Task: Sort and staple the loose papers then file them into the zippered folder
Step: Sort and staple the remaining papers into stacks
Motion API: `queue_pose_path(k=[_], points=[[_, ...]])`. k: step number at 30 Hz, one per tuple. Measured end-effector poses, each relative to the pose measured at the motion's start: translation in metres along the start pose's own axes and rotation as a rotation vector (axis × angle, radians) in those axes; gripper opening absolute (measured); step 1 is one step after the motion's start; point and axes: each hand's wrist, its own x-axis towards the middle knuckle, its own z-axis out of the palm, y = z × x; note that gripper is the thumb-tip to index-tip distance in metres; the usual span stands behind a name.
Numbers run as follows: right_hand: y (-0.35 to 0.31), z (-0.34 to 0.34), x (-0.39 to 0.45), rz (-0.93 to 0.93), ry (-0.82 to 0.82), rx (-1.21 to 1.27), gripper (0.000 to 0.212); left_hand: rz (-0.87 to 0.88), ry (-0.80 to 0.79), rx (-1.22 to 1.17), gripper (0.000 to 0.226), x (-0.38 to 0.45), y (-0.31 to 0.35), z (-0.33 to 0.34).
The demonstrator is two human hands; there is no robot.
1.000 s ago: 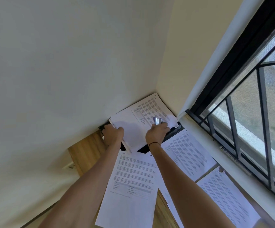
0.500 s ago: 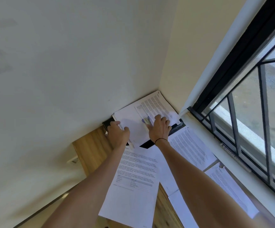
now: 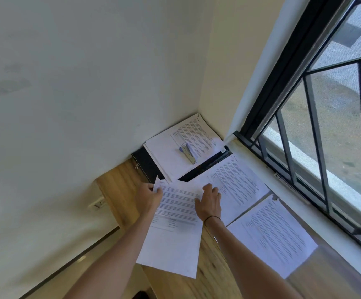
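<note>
At the far left, a white outlet (image 3: pixel 99 203) sits low on the wall (image 3: pixel 67 83), just beside the left edge of the wooden desk (image 3: pixel 119 188). The left hand (image 3: pixel 148 196) reaches in from below and pinches the top left corner of a printed sheet (image 3: pixel 175 225), thumb on top and fingers curled under the edge, so that corner is lifted slightly off the desk. The sheet lies between the two forearms, its lower end reaching past the desk's near edge. Behind the left hand, a black folder (image 3: pixel 147 167) lies in the corner against the wall, its zipper pull showing on the left side. A stack of papers (image 3: pixel 183 147) rests on top of the folder, covering most of it, and a stapler (image 3: pixel 188 153) with a blue and silver body lies on the stack, touched by neither hand. The right hand (image 3: pixel 209 201) is flat on the right edge of the held sheet, fingers straight and spread, pressing down and gripping nothing; a thin dark band circles the wrist. To its right, a second page (image 3: pixel 233 184) lies flat, its upper edge overlapping the folder's lower right side. Further right, a third page (image 3: pixel 270 236) lies near the window sill (image 3: pixel 304 212). At the far right stands the window (image 3: pixel 326 126) with its dark frame and bars.
</note>
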Motion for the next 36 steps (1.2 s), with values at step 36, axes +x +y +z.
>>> queue_pose_path(k=[36], points=[[0.166,-0.068,-0.041,0.091,0.033,-0.220,0.070,0.713,-0.427,0.632,0.065,-0.105,0.019,0.144]])
